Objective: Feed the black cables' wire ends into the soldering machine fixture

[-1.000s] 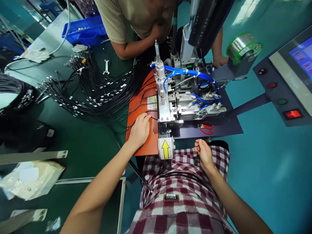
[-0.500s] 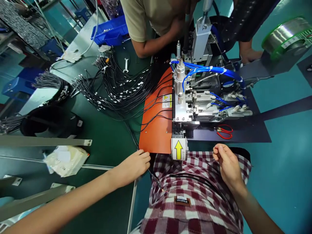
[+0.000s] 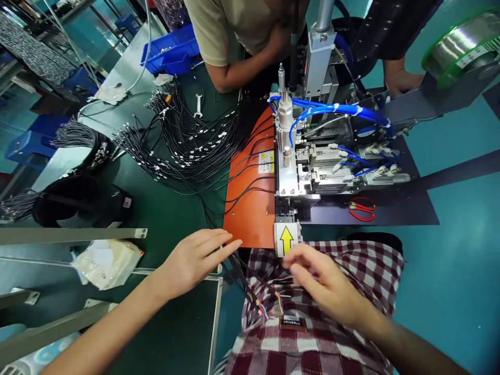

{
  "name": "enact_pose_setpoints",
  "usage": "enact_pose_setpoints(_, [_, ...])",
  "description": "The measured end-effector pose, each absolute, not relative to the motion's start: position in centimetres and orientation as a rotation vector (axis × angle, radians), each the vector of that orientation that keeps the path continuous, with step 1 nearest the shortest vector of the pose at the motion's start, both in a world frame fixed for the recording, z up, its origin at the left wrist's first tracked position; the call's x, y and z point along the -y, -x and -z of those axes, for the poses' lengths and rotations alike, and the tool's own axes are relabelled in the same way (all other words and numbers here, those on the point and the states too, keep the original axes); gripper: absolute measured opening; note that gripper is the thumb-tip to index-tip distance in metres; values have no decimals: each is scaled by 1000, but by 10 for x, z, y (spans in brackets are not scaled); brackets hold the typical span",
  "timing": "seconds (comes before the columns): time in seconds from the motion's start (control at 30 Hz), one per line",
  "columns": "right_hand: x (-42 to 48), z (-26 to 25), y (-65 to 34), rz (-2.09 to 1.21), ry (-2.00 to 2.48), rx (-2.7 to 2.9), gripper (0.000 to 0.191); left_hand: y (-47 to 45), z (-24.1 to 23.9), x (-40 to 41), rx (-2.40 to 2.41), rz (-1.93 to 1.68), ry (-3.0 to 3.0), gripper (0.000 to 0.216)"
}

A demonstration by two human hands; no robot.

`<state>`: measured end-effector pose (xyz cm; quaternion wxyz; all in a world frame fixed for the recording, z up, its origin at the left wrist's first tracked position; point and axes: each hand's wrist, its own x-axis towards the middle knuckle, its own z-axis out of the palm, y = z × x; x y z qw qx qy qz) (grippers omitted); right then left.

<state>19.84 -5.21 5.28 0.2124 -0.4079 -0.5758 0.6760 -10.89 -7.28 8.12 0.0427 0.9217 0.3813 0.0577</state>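
Observation:
My left hand [image 3: 197, 255] lies over the table edge with its fingers stretched out flat, beside a bundle of black cables [image 3: 238, 273]. The cables run off the table into my lap, where their stripped ends show coloured wires [image 3: 262, 309]. My right hand [image 3: 322, 281] hovers over the checkered apron [image 3: 367, 260], fingers loosely bent and apart, nothing seen in them. Just beyond it is a white roller [image 3: 279, 245] with a yellow arrow. Several cables cross an orange plate [image 3: 250, 224] and enter the machine [image 3: 289, 177].
A large pile of black cables [image 3: 191, 151] spreads over the green table. Near it are a wrench [image 3: 199, 105] and a blue bin [image 3: 172, 52]. Red-handled cutters [image 3: 361, 209] lie by the machine. A co-worker's arm [image 3: 250, 65] rests opposite. A solder spool [image 3: 464, 47] stands right.
My right hand has moved left, to the front of the arrow roller. My left hand has shifted left and straightened its fingers. More cable ends with coloured wires now show in my lap.

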Motion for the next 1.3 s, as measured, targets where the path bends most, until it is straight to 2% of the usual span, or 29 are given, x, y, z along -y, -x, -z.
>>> enact_pose_setpoints(0.07, [49,-53,-176,-2072,999,1539,32,111,-82,73,-1211,-216,-2839,42])
enact_pose_setpoints(0.17, [45,-43,-151,-2542,794,1186,52,110,-73,77,-1184,-150,-2897,43])
enact_pose_setpoints(0.23, [45,-38,-145,-2693,716,1062,50,111,-69,80,-1184,-121,-2906,44])
enact_pose_setpoints(0.33, [48,-34,-148,-2699,721,1055,43,114,-71,86,-1230,-225,-2858,45])
enact_pose_setpoints(0.5, [56,-32,-155,-2496,893,1249,36,115,-78,93,-1364,-375,-2823,48])
enact_pose_setpoints(0.63, [63,-27,-142,-2647,777,1198,47,115,-69,99,-1351,-336,-2857,48])
enact_pose_setpoints(0.73, [67,-26,-131,-2756,654,1108,45,118,-60,102,-1306,-370,-2857,44])
enact_pose_setpoints(0.83, [63,-31,-135,-2572,807,1320,32,116,-64,103,-1304,-350,-2805,29])
enact_pose_setpoints(0.9, [54,-37,-146,-2203,1030,1669,27,108,-76,103,-1334,-163,-2674,22])
enact_pose_setpoints(1.0, [36,-48,-166,-1626,1217,2052,21,89,-96,95,-1301,35,-2365,31])
enact_pose_setpoints(1.07, [26,-51,-175,-1399,1259,2130,22,73,-98,83,-1249,-91,-2280,39])
enact_pose_setpoints(1.17, [20,-50,-181,-1353,1232,2103,23,49,-78,56,-1363,-352,-2413,44])
enact_pose_setpoints(1.3, [18,-43,-191,-1452,1254,1907,18,27,-39,29,-1314,-352,-2478,26])
